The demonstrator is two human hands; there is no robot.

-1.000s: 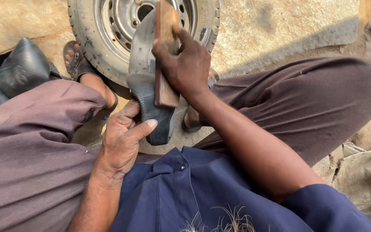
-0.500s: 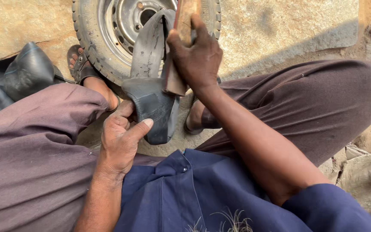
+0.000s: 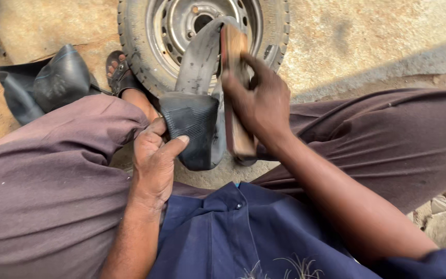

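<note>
**Two hands on a black rubber tube, wooden block pressed alongside**

Two bare hands at work over a folded black inner tube, held between spread knees above sandy ground. No true container in view; closest to one, the steel rim of a small wheel, lying flat in its ribbed tyre, with the upper band of the tube draped across its dished centre.

Tube: matt black rubber, finely ridged on the folded lower end, smoother and greyer along the band running up to the rim. Block: flat, oblong, reddish-brown wood, slightly blurred, standing nearly upright with one long face against the tube's right side. Second tube, glossy black and bulging, lying on the ground at far left, well apart from the hands. Sandalled foot tucked against the tyre's left edge. Trousers of dull purple-brown cloth, shirt of dark blue.

Left hand: palm down, fingers clenched on the tube's folded lower end, thumb stretched across its ridged face, wrist coming straight up from the lap. Right hand: fingers wrapped around the block's middle, gripping it, forearm reaching diagonally from lower right, knuckles turned upward.
</note>
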